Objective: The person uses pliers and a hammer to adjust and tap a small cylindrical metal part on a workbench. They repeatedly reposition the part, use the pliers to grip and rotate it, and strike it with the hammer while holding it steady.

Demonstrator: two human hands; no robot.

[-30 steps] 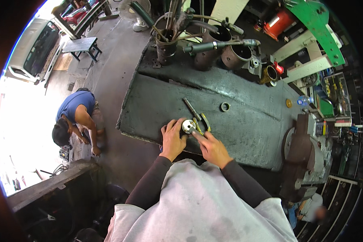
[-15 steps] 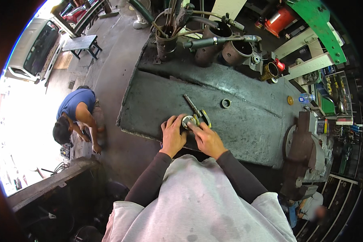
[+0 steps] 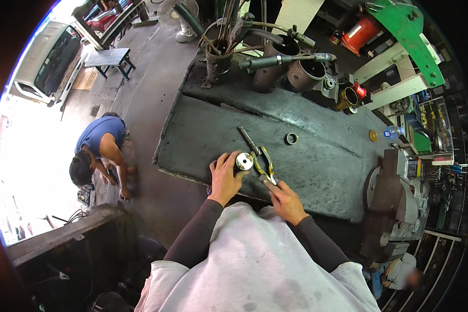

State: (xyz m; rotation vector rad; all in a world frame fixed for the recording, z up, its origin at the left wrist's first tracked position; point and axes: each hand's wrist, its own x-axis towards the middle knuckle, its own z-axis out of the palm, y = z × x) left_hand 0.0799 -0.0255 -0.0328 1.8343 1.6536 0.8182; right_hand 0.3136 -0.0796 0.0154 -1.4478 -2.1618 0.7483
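My left hand (image 3: 224,182) is closed around a round silver metal part (image 3: 244,161) with a small dark hole in its middle, at the bench's near edge. To its right, my right hand (image 3: 287,202) has its fingers bunched at the near, metal end of a pair of yellow-handled pliers (image 3: 270,165). The plier handles point away from me, spread apart. Beside them lies a dark metal rod (image 3: 247,138), its near end next to the handles. Farther right, a small metal ring (image 3: 291,139) rests on the dark steel bench top (image 3: 317,174).
Metal pots (image 3: 218,65) with rods and tools stand along the bench's far side, with a grip-handled tool (image 3: 275,60) across them. A bench vise (image 3: 395,203) is at the right. A person in blue (image 3: 101,138) crouches at the left on the floor.
My right hand has left the round part and moved right and nearer, to the pliers' metal end. The round part's face is now uncovered in my left hand. The view has shifted slightly.
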